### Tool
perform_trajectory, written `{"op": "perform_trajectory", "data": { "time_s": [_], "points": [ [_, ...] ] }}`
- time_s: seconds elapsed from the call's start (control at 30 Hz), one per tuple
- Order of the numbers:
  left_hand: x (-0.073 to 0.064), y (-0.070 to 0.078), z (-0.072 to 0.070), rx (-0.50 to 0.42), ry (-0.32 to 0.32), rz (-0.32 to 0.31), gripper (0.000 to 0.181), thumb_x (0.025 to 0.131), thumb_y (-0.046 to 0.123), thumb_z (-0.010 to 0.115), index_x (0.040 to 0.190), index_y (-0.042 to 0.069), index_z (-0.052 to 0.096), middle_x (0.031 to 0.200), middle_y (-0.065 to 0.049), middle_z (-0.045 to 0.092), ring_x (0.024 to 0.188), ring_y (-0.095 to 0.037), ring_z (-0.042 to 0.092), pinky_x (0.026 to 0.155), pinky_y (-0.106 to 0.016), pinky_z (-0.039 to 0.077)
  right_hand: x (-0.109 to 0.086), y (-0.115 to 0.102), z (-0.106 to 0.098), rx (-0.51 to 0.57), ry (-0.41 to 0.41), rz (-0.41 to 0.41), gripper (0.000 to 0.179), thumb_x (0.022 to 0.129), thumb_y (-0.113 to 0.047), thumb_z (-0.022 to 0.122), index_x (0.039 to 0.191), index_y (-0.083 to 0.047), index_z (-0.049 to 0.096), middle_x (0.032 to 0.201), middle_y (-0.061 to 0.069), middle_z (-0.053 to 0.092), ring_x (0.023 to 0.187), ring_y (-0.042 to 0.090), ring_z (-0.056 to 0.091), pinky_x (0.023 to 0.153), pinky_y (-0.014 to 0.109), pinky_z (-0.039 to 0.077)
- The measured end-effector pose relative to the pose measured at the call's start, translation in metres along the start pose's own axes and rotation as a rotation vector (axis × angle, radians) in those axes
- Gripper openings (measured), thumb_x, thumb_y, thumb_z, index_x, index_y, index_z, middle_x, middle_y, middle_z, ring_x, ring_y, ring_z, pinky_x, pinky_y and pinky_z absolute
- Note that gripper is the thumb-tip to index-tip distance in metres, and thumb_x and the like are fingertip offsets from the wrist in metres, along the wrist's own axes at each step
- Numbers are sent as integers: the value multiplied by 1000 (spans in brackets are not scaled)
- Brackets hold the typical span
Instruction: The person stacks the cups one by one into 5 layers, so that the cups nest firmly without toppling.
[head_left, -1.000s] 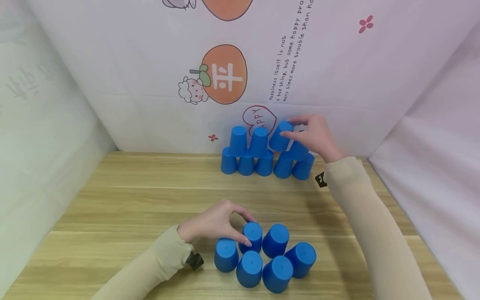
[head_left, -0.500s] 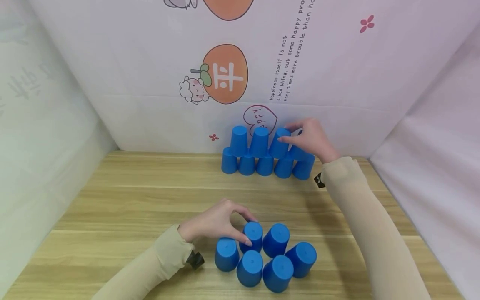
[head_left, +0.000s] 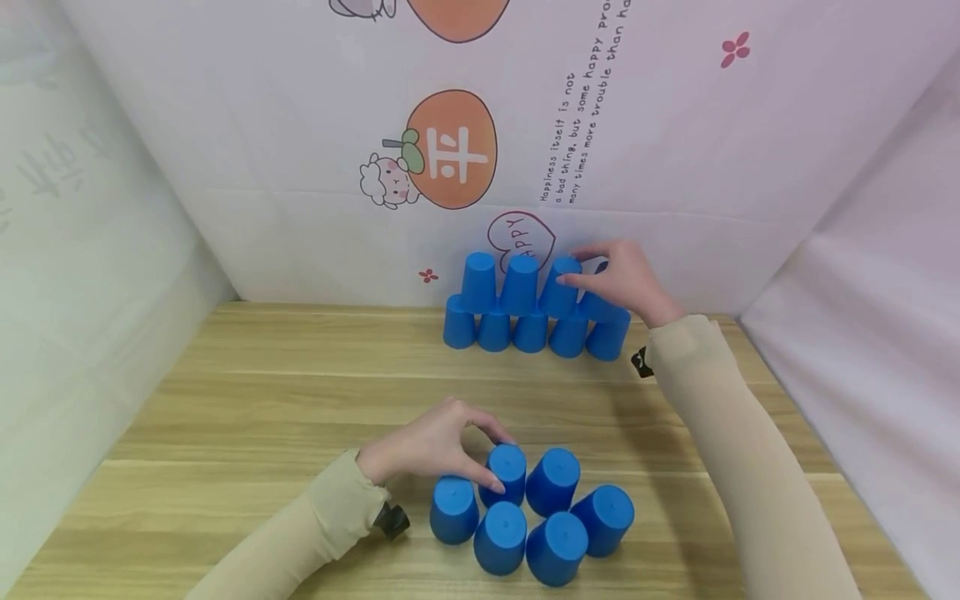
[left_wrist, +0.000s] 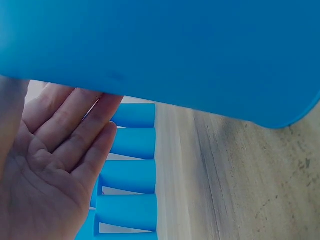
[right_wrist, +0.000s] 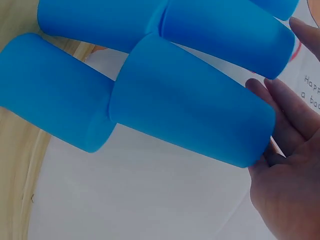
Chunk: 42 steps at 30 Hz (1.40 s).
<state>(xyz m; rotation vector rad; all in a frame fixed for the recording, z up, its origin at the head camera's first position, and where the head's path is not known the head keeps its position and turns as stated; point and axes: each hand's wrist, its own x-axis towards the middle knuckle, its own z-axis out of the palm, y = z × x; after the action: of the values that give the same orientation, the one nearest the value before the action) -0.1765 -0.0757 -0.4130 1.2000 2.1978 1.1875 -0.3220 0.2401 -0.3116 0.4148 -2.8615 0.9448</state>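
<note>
Upside-down blue cups stand in two tiers by the back wall, the upper cups straddling the gaps of the lower row [head_left: 530, 333]. My right hand [head_left: 626, 279] pinches the top of an upper-tier cup [head_left: 557, 293] between thumb and fingers; its base rests on the row below. Beside it, the end cup [head_left: 597, 307] is partly hidden by that hand and shows whole in the right wrist view. Near the front, my left hand [head_left: 442, 442] holds a cup [head_left: 506, 471] by thumb and forefinger; this cup [left_wrist: 175, 50] fills the upper left wrist view.
Several more upturned blue cups [head_left: 555, 546] cluster on the wooden table [head_left: 300, 400] around the left hand's cup. A white printed cloth [head_left: 300, 150] hangs close behind the tiers, with more white cloth [head_left: 862, 275] along both sides.
The right hand has lowered its tilted cup onto the lower row, into line with the other upper cups, and still holds it. The left hand and front cups have stayed put.
</note>
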Motion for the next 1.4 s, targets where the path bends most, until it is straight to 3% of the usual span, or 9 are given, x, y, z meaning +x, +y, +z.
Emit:
{"op": "perform_trajectory", "data": {
  "time_s": [0.3,0.63,0.83,1.13,1.4],
  "points": [
    [-1,0,0,-7,-1,-13,48,82,40,87,122,17,74,114,18,69,113,-3,61,105,-50,45,-11,-8,-13,16,52,-46,65,88,-47,79,136,-6,64,140,13,60,137,34,45,110,60,36],
    [-3,-1,-1,-3,6,-22,48,82,41,87,122,17,74,114,18,70,113,-3,61,105,-51,46,-48,-25,-18,40,54,-178,64,84,-50,82,132,-9,68,136,8,64,134,31,49,107,62,38],
    [-2,-1,-1,2,3,-28,48,82,42,86,122,18,74,114,18,69,113,-3,61,105,-49,46,-75,-24,-9,28,25,-242,54,86,-41,84,130,-12,70,132,5,67,128,29,55,105,63,40],
    [1,0,0,-1,3,-2,47,81,41,88,120,17,75,113,18,70,112,-2,61,104,-46,47,-121,-19,10,52,-90,-234,52,87,-40,82,132,-18,69,131,5,67,126,31,57,101,64,43],
    [2,-2,1,-8,3,9,47,81,41,87,120,18,75,113,18,70,113,-2,61,105,-44,46,-154,-7,42,112,-151,-332,52,83,-41,86,128,-19,71,125,-4,70,116,23,65,93,54,54]
  ]
}}
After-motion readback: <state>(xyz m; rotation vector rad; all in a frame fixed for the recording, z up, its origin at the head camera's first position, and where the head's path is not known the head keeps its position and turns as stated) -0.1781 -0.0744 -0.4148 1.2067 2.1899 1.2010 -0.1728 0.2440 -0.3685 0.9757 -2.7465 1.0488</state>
